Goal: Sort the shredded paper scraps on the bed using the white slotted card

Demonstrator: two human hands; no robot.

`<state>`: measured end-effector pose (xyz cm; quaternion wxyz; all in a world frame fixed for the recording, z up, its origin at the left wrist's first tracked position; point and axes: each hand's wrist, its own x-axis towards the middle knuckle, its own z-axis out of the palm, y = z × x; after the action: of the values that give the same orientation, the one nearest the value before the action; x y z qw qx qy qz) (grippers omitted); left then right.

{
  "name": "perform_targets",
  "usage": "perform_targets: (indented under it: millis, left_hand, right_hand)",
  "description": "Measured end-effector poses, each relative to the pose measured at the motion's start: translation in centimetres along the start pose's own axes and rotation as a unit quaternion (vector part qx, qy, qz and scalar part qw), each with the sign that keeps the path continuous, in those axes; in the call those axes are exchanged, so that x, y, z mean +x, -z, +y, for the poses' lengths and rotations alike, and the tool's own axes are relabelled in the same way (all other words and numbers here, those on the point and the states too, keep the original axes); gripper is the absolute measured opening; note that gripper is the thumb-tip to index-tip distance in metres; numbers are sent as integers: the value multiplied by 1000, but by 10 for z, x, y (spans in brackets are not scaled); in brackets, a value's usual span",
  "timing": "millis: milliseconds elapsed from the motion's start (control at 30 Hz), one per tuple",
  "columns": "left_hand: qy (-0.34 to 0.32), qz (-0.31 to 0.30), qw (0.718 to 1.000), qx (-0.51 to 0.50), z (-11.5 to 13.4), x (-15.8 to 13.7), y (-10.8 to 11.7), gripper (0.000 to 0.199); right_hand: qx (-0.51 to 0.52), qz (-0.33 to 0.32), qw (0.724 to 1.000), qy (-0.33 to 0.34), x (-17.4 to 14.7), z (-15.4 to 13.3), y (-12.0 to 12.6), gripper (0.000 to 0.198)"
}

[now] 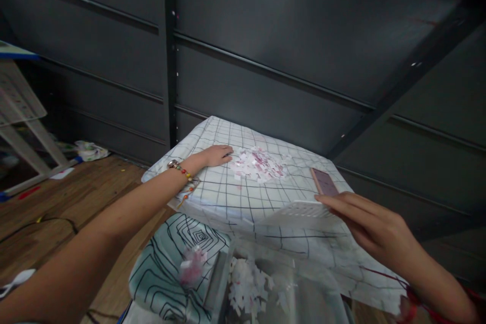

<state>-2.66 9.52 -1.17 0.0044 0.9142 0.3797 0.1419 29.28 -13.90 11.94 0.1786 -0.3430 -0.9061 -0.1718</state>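
My left hand (217,156) rests palm down at the left of the cloth-covered table, its fingers stretched toward a loose pile of small white and pink paper pieces (260,164). Between the fingers and thumb of my right hand (366,218) is the edge of a white slotted plastic panel (299,210), tilted above the table's near edge. Just beyond that hand lies a phone (324,182) with a pinkish frame. Below the panel, a clear plastic bin (296,263) contains more white paper slips (248,286).
A grid-patterned cloth (224,134) covers the table, which stands against a dark metal wall (273,20). Left of the bin, a small clear bag with pink bits (193,266) lies on teal patterned fabric (159,258). Cables (56,219) run across the wooden floor.
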Motion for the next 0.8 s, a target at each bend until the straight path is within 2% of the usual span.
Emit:
perform_targets:
  millis: [100, 233, 367, 533, 700, 800]
  left_hand:
    - [1, -1, 1000, -7, -1, 0, 0, 41]
    - [-2, 5, 1000, -17, -2, -1, -2, 41]
    - [-8, 6, 1000, -20, -2, 0, -2, 41]
    - [-5, 1, 1000, -19, -2, 0, -2, 43]
    - [-2, 9, 1000, -12, -1, -1, -1, 41]
    - [2, 0, 1000, -4, 2, -2, 2, 40]
  right_hand:
    - [-8, 14, 1000, -3, 10, -5, -10, 53]
    - [13, -15, 1000, -2, 16, -9, -20, 55]
    - [25, -38, 999, 15, 2, -5, -14, 58]
    - [18, -31, 999, 23, -7, -1, -4, 58]
    - [-34, 35, 999, -5, 21, 3, -21, 51]
    - [-71, 42, 996, -21, 40, 7, -41, 50]
